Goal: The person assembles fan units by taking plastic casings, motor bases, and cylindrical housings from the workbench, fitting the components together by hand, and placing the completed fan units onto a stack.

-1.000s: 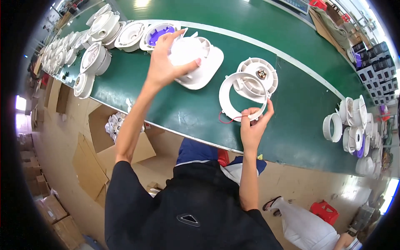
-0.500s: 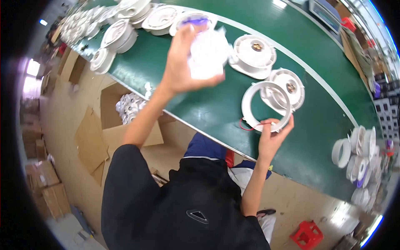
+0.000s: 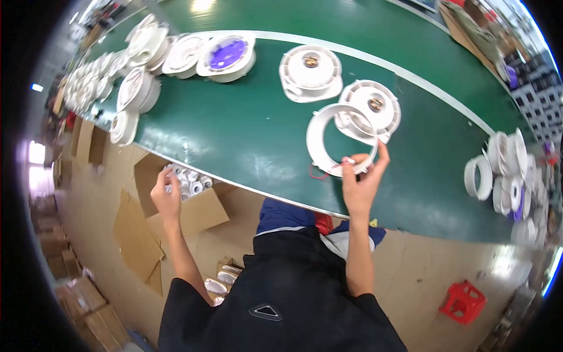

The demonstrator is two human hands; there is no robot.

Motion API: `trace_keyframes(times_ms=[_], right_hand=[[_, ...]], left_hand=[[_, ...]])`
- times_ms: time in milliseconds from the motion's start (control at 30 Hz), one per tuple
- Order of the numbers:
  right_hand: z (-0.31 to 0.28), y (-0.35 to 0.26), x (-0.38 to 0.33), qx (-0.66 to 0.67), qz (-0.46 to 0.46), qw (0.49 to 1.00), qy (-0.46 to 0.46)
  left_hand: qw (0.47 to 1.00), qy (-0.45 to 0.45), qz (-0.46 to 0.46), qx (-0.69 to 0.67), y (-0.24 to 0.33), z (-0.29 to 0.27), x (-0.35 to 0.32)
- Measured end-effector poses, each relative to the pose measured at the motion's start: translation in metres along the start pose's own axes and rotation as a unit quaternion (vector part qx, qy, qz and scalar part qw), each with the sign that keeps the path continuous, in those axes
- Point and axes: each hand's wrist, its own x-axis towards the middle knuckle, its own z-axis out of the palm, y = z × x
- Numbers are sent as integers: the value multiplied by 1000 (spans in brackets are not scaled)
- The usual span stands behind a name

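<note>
My right hand grips the lower edge of a white plastic ring, holding it tilted above the green table. A thin red wire hangs from the ring by my fingers. Just behind it, partly overlapped, sits a round white housing with a brass-coloured centre. A similar white housing stands farther left. My left hand is down at an open cardboard box, fingers curled against small white plastic parts. What those fingers close on is unclear.
More white housings line the table's left side, one with a purple cover. White rings and housings are stacked at the right end. On the floor are a red stool, flattened cardboard and closed boxes.
My left hand has swung from above the table down to the box; the white piece it held is no longer seen in it. My right hand still holds the ring. The view has shifted.
</note>
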Motion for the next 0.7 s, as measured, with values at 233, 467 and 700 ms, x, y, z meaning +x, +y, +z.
trace_keyframes(times_ms=[233, 467, 700], right_hand=[[-1, -11, 2, 44, 5, 998, -39], [-18, -10, 6, 219, -6, 975, -23], [-35, -27, -16, 175, -75, 980, -48]], left_hand=[[883, -100, 438, -134, 276, 116, 104], [868, -290, 395, -86, 277, 163, 133], [913, -219, 229, -257, 197, 75, 24]])
